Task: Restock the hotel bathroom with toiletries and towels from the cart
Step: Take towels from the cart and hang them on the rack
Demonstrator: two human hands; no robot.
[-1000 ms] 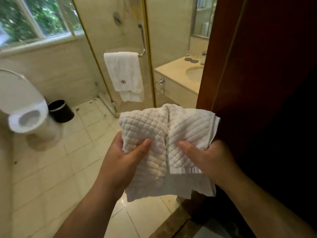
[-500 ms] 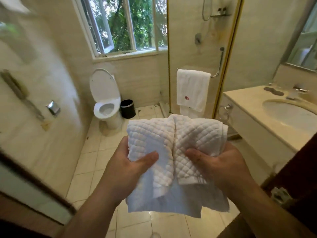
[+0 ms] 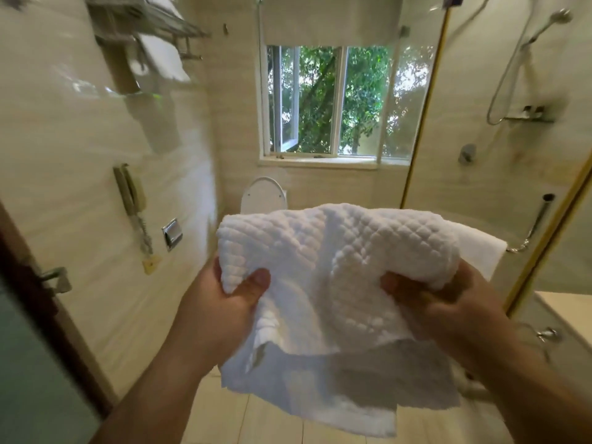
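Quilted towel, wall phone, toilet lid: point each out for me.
quilted towel [image 3: 352, 267], head view, on its bunched middle.
wall phone [image 3: 129, 192], head view, on the handset.
toilet lid [image 3: 263, 195], head view, on its raised face.

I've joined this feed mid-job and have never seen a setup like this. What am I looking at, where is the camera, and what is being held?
There is no machine here. A person works with bare hands, and the one camera sits on their head, looking forward and down, so the two arms entering from the bottom are the wearer's own. The left hand and right hand each grip one side of a white quilted towel, held in mid-air. Behind it is a bathroom: a window with trees outside, a toilet with its lid up below it, and a phone on the left wall. On the right is a glass shower with a shower hose and a second towel on the door bar. The floor is tiled.
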